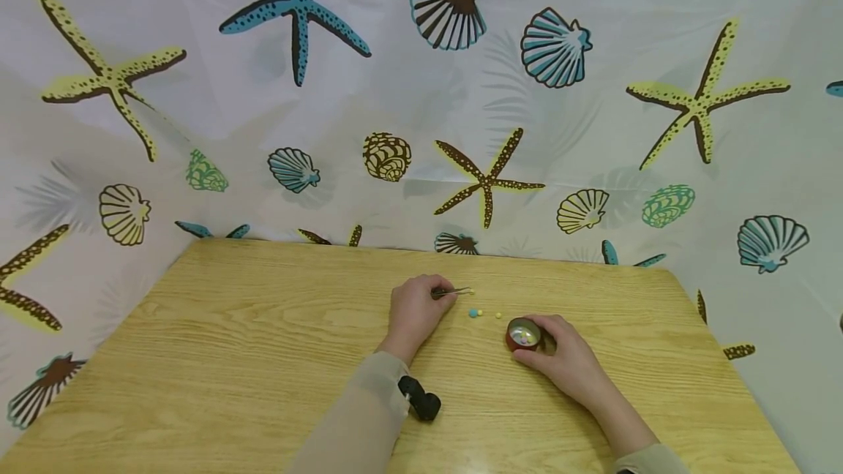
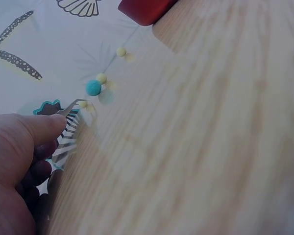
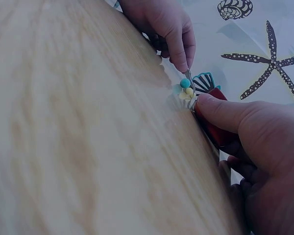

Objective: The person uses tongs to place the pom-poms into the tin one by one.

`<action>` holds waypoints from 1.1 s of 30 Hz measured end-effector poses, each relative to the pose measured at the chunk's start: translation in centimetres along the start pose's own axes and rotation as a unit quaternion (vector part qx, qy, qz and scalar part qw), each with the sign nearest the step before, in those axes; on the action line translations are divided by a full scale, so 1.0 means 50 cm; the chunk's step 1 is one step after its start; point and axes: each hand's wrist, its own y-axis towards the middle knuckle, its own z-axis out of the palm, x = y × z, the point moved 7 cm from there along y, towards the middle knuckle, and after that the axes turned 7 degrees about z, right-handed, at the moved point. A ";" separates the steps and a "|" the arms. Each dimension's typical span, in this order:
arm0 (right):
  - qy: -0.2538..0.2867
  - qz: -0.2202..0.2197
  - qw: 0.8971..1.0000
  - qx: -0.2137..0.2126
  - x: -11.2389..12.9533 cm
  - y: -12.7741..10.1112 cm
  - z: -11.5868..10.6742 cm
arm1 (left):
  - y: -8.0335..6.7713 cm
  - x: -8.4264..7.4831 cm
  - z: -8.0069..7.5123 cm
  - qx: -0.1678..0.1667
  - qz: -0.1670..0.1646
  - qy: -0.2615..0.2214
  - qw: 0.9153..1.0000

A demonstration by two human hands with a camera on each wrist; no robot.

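Metal tweezers point(image 1: 453, 291) pinched in the left hand point(image 1: 413, 311) near small beads point(image 1: 473, 312); right hand point(image 1: 568, 361) grips the red cup point(image 1: 523, 334).

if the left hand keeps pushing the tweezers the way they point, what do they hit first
Probably the small yellow bead right at the tip of the metal tweezers held by the left hand; the round teal bead lies just beyond.

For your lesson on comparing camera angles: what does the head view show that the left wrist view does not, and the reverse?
Only the head view shows the right hand holding the red cup, with small beads inside it, and the black object on the left sleeve. Only the left wrist view shows the tweezers' tip at a yellow bead. Both show the left hand, the blue bead and the wooden table.
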 end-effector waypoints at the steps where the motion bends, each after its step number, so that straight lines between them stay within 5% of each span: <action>1: 0.000 0.000 1.000 0.000 0.000 0.000 0.000 | 0.000 0.000 0.000 0.000 0.000 0.000 1.000; 24: 0.009 0.006 1.000 0.004 0.005 -0.002 -0.001 | -0.004 0.002 -0.004 0.000 0.008 -0.006 1.000; 33: 0.009 0.010 1.000 0.005 0.002 0.000 0.002 | -0.009 0.000 -0.014 -0.001 -0.005 -0.048 0.999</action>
